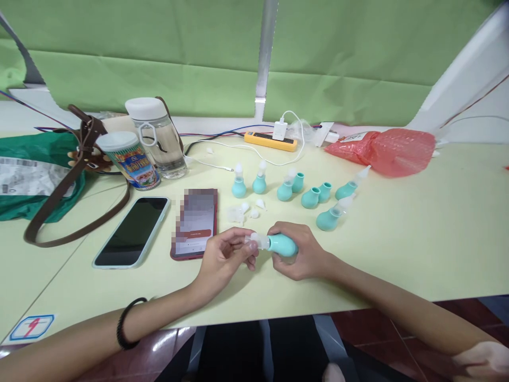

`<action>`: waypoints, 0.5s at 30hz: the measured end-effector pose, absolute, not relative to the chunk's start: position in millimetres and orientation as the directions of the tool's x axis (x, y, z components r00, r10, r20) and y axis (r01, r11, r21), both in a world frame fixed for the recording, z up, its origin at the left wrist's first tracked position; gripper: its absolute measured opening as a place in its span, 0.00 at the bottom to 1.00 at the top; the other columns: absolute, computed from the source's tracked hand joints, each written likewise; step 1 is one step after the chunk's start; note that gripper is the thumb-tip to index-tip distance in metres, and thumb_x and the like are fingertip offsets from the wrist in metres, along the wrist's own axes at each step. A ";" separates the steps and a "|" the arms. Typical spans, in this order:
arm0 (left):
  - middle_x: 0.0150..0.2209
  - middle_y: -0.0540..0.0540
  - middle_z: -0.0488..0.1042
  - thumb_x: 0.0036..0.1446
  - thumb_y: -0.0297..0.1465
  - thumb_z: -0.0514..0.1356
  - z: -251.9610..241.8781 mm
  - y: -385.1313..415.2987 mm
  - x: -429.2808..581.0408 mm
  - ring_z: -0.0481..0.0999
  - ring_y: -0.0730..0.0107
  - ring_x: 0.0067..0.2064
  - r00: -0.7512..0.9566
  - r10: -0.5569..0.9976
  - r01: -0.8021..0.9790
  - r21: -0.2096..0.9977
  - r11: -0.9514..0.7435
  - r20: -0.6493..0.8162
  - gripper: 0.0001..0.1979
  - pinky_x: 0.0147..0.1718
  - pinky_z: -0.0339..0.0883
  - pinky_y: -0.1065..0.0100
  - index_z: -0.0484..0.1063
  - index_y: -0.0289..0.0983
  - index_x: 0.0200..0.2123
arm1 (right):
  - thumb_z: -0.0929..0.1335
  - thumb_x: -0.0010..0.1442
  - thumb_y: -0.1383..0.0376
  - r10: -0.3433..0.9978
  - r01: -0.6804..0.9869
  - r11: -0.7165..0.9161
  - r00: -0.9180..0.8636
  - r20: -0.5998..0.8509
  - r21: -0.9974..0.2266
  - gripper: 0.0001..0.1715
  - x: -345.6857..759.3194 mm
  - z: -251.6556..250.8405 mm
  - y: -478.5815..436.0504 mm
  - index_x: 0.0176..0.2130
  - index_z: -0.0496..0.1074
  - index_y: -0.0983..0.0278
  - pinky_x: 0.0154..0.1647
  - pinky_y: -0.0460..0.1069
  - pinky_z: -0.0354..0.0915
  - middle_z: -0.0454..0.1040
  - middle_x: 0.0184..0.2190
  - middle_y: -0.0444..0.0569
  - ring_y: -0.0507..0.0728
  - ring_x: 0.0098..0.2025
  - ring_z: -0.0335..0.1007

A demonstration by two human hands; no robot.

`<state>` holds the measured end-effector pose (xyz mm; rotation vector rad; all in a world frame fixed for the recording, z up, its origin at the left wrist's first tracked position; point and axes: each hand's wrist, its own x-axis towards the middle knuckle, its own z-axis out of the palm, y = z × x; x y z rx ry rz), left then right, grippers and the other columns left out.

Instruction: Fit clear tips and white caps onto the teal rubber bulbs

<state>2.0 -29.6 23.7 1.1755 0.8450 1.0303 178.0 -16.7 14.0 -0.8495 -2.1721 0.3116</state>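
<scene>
My right hand is wrapped round a teal rubber squeeze bulb, which lies sideways over the table. A clear plastic nozzle piece meets the bulb's mouth, and my left hand pinches its outer end between thumb and fingers. Just beyond my hands are small loose clear and white plastic parts. Upright bulbs with clear tops, such as this one, stand farther back. Several more bulbs are to the right; some are bare, like this bulb, and a tilted bulb has a nozzle fitted.
Left of my hands lie a phone with a dark screen and a lit phone. Behind them stand a snack can and a water bottle. A yellow power strip and a red plastic bag are at the back.
</scene>
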 end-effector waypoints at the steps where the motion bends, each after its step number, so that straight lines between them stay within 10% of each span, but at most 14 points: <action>1: 0.20 0.50 0.70 0.46 0.31 0.61 24.6 -29.8 2.1 0.69 0.74 0.22 0.328 0.945 -0.183 0.981 0.068 -0.005 0.11 0.21 0.68 0.71 0.67 0.31 0.33 | 0.61 0.39 0.71 0.661 0.488 0.748 -0.478 0.579 -0.451 0.16 177.6 13.3 -16.8 0.34 0.60 0.64 0.26 0.45 0.59 0.65 0.25 0.44 0.50 0.25 0.61; 8: 0.20 0.50 0.70 0.44 0.30 0.62 24.0 -27.6 2.3 0.68 0.75 0.19 0.317 0.948 -0.119 0.992 0.041 -0.001 0.10 0.19 0.68 0.71 0.68 0.31 0.31 | 0.60 0.45 0.73 0.626 0.648 0.728 -0.495 0.603 -0.223 0.08 177.8 3.1 -15.6 0.29 0.61 0.64 0.19 0.43 0.52 0.65 0.21 0.44 0.50 0.23 0.61; 15: 0.21 0.49 0.70 0.43 0.28 0.62 22.6 -27.8 2.8 0.71 0.73 0.21 0.330 0.941 -0.077 0.996 -0.050 0.072 0.10 0.22 0.70 0.69 0.71 0.31 0.32 | 0.61 0.41 0.73 0.770 0.536 0.638 -0.434 0.468 -0.553 0.08 173.2 9.4 -18.4 0.27 0.63 0.64 0.23 0.43 0.57 0.67 0.21 0.43 0.49 0.22 0.61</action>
